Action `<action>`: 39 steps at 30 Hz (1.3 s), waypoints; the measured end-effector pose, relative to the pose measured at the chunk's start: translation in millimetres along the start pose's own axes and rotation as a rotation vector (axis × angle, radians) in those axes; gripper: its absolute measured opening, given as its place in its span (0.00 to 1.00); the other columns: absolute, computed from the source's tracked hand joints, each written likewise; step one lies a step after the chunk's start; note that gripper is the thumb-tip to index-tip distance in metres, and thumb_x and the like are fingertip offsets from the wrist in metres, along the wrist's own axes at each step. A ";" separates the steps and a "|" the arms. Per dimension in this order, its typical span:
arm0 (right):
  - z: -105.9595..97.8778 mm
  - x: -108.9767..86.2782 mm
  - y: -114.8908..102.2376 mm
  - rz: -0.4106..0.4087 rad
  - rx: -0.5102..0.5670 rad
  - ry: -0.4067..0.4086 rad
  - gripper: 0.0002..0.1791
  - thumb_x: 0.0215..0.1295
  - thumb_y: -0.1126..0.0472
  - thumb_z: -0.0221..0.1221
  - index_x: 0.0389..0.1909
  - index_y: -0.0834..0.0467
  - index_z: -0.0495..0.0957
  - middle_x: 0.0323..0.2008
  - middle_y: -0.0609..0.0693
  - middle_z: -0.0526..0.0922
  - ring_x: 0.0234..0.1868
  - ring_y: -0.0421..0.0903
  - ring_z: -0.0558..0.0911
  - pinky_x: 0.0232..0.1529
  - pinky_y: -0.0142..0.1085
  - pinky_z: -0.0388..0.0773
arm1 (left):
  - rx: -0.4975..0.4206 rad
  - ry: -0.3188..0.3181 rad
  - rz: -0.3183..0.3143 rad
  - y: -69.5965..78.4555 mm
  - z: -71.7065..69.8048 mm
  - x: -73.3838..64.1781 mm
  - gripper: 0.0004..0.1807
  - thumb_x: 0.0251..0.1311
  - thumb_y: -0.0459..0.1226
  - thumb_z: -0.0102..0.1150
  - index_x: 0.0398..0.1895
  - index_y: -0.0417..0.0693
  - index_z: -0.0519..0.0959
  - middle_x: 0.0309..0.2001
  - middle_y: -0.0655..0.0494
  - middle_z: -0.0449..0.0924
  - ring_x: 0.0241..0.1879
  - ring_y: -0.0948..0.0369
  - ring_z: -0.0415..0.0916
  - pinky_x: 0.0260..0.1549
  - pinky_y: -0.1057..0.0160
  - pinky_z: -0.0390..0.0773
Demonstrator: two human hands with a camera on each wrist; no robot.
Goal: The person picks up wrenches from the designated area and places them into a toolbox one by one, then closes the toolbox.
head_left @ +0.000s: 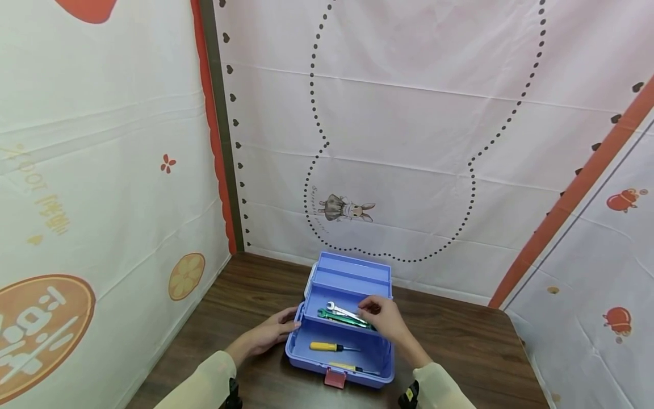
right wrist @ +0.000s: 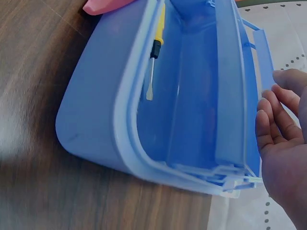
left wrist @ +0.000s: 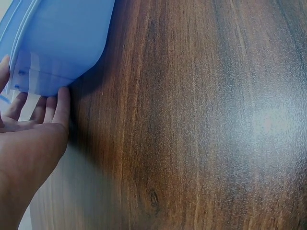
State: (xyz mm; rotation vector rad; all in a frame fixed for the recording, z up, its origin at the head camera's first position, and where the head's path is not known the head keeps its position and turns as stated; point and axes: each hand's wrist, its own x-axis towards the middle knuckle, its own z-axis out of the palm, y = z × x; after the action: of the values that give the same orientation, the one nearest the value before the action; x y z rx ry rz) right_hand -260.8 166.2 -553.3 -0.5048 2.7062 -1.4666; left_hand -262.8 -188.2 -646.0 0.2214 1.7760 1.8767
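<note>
An opened blue toolbox (head_left: pixel 339 359) has its raised tray (head_left: pixel 319 292) folded out toward the back. My left hand (head_left: pixel 269 331) holds the box's left end, thumb at the rim and fingers against the outer wall (left wrist: pixel 53 79). Over the tray's right part is my right hand (head_left: pixel 384 318), fingers loosely bent, with nothing visible between them in the right wrist view. Just left of its fingertips lie a silver wrench (head_left: pixel 341 310) and a green wrench (head_left: pixel 334 316), partly hidden by that hand. A yellow-handled screwdriver (head_left: pixel 323 346) lies in the bottom, with another screwdriver (head_left: pixel 343 366) along the front wall.
The box stands on a dark wood-grain table (head_left: pixel 455 346), its pink latch (head_left: pixel 335 378) hanging at the front. Printed cloth sheets (head_left: pixel 409 142) rise behind the table and on both sides.
</note>
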 end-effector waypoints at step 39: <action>-67.4 -25.1 13.6 -0.004 0.082 0.179 0.07 0.69 0.68 0.69 0.44 0.67 0.86 0.36 0.55 0.87 0.36 0.44 0.82 0.36 0.31 0.81 | -0.050 0.175 0.017 26.8 -8.5 13.8 0.41 0.82 0.57 0.47 0.83 0.39 0.54 0.78 0.32 0.62 0.74 0.37 0.65 0.64 0.41 0.78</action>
State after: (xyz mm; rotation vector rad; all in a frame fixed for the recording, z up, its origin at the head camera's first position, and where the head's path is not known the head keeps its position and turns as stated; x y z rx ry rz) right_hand -252.2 235.1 -530.2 -0.3926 2.7618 -1.6930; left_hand -285.7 -188.5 -624.5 0.0550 1.8420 2.0028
